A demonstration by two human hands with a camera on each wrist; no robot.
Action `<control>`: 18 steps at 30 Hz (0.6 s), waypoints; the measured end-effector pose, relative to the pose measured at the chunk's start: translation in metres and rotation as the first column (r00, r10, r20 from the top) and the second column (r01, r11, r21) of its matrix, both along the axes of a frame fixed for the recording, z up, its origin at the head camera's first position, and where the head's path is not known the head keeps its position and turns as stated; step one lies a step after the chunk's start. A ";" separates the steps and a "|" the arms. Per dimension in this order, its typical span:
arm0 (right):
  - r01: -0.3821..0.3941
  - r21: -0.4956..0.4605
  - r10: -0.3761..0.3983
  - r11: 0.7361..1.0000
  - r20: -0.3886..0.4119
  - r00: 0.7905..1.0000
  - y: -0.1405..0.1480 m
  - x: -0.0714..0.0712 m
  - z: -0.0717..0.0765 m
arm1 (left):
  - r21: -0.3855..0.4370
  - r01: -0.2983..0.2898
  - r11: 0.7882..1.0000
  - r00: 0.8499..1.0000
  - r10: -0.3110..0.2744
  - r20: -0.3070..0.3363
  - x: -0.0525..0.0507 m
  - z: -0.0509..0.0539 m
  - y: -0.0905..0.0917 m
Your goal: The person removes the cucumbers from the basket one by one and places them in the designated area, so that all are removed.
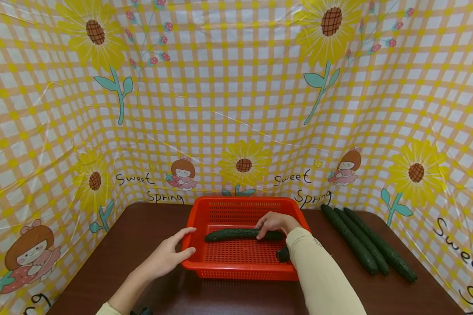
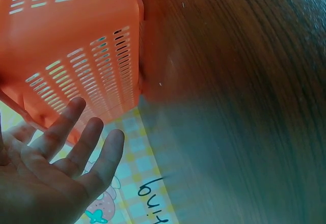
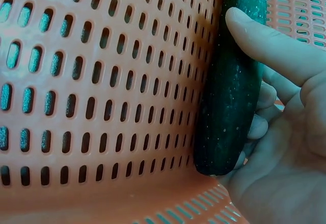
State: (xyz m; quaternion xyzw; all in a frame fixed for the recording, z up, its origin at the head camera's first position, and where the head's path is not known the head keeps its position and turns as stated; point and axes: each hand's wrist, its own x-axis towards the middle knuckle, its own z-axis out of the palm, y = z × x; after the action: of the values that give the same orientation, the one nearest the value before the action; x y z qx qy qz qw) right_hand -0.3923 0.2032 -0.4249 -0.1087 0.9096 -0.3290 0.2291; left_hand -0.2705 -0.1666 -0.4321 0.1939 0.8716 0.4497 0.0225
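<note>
One dark green cucumber [image 1: 228,235] lies lengthwise across the floor of a red plastic basket [image 1: 248,266]. My right hand [image 1: 275,222] grips it near its right end. The right wrist view shows the thumb on one side of the cucumber [image 3: 229,107] and the curled fingers on the other, with its tip close to the slotted basket floor. At the basket's left rim is my left hand [image 1: 168,250], thumb and fingers spread. In the left wrist view that hand [image 2: 56,168] has its fingers extended beside the basket's outer wall [image 2: 76,56].
Several cucumbers would be too many to say; three cucumbers [image 1: 370,245] lie side by side on the brown table [image 1: 150,223], right of the basket. A checked, flower-printed cloth [image 1: 236,109] rises behind and along both sides.
</note>
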 end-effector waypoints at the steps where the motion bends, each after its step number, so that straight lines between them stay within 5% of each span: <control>1: -0.001 0.000 0.001 1.000 -0.001 1.000 0.000 0.000 0.000 | 0.000 0.001 1.000 1.000 -0.001 -0.001 0.000 0.000 0.000; 18: 0.004 -0.113 -0.003 0.994 0.009 1.000 -0.002 0.008 0.005 | -0.003 0.004 1.000 1.000 -0.004 -0.007 0.001 -0.001 -0.001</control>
State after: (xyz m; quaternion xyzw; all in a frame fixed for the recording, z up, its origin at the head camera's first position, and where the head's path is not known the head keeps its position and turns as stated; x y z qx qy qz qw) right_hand -0.3847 0.2010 -0.4195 -0.1184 0.8888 -0.3807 0.2261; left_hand -0.2698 -0.1672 -0.4328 0.1972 0.8719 0.4477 0.0207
